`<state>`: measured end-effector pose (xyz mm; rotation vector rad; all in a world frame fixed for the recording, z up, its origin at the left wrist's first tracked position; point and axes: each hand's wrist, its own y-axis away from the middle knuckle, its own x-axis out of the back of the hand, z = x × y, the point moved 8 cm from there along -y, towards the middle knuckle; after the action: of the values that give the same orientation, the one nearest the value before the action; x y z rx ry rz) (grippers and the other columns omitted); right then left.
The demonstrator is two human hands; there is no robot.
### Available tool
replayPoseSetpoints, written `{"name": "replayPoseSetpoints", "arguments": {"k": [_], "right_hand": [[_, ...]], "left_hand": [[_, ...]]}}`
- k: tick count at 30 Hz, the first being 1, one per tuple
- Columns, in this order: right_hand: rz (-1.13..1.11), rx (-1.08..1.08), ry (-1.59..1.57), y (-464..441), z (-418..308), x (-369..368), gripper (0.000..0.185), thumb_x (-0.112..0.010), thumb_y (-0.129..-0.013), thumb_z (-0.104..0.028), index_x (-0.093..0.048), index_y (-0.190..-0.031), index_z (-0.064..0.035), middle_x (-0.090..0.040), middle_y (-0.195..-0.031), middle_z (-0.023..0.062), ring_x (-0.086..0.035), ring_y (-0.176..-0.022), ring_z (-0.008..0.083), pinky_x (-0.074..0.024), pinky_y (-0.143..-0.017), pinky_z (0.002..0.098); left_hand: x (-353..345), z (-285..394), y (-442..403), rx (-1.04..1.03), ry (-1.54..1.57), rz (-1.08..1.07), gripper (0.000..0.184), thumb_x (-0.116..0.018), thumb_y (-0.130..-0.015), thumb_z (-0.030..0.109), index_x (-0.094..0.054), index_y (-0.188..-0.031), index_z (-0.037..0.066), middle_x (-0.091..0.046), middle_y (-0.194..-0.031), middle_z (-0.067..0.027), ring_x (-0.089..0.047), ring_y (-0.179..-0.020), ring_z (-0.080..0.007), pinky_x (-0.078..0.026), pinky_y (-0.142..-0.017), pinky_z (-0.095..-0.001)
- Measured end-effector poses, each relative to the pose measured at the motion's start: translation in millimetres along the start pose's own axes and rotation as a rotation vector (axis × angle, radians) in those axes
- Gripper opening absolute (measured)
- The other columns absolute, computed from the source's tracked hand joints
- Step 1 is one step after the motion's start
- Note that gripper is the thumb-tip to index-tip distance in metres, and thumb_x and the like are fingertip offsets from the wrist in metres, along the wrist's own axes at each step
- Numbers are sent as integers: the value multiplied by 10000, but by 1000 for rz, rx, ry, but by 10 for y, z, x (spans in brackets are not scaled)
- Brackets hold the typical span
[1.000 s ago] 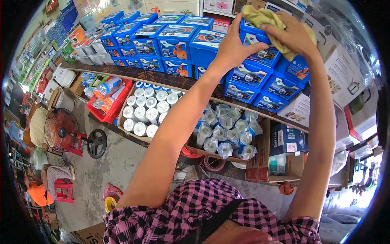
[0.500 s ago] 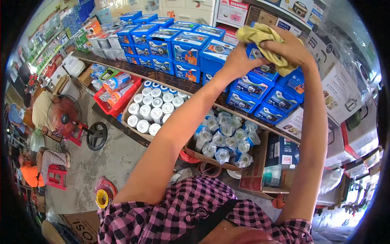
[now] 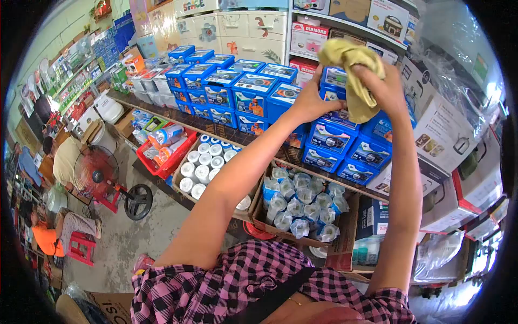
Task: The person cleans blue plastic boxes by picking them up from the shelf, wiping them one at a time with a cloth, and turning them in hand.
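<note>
My left hand (image 3: 313, 102) grips the upper blue box (image 3: 339, 97) of the right-hand stack, its fingers along the left side and its thumb across the front. In my right hand (image 3: 377, 89) is a crumpled yellow cloth (image 3: 360, 102), bunched above the same box and hanging over its right part. Beneath are more stacked blue boxes (image 3: 330, 136) with printed labels. A row of similar blue boxes (image 3: 251, 101) stands to the left on the dark shelf.
Below the shelf are a red basket (image 3: 167, 169), a carton of white cylinders (image 3: 202, 173) and a carton of plastic-wrapped items (image 3: 302, 208). Large printed boxes (image 3: 445, 129) stand at right. A fan (image 3: 97, 175) and two seated people (image 3: 48, 237) are at left.
The view has shifted, so the shelf sits lower in the frame. The yellow cloth has changed shape and now hangs down beside my right hand. My left hand stays on the box.
</note>
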<state>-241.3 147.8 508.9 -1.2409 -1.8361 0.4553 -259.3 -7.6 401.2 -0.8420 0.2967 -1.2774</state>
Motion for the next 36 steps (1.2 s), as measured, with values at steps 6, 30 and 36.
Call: {"name": "replayPoseSetpoints", "arguments": {"k": [6,30,36], "right_hand": [[613,218,58,603,-661,506,316,-688,-837,-149,-671,-1106,16,-695,-1035,76,-647,-913,133,-511,-817,280],[529,-296,317,1569,-173,-569,314,-602,-922,-212,-636,-1164,-15,-619,-1137,158,-596,-1039,252,-483,-913,370],[521,-299,-453,1870,169,-737,355,-533,-995,-313,-590,-1214,-39,-635,-1154,104,-592,-1058,210,-470,-936,344]], "left_hand": [[149,171,136,-113,-70,155,1155,-907,-638,375,-242,-1535,78,-436,-1361,-235,-475,-1254,-345,-404,-1053,-409],[549,329,1280,264,797,-131,1370,-903,-568,580,-143,-1549,-1,-454,-1446,-161,-473,-1317,-268,-360,-1107,-408],[629,333,1464,282,603,-326,1431,-897,-432,679,-289,-1494,-62,-348,-1475,-224,-356,-1383,-323,-311,-1118,-427]]}}
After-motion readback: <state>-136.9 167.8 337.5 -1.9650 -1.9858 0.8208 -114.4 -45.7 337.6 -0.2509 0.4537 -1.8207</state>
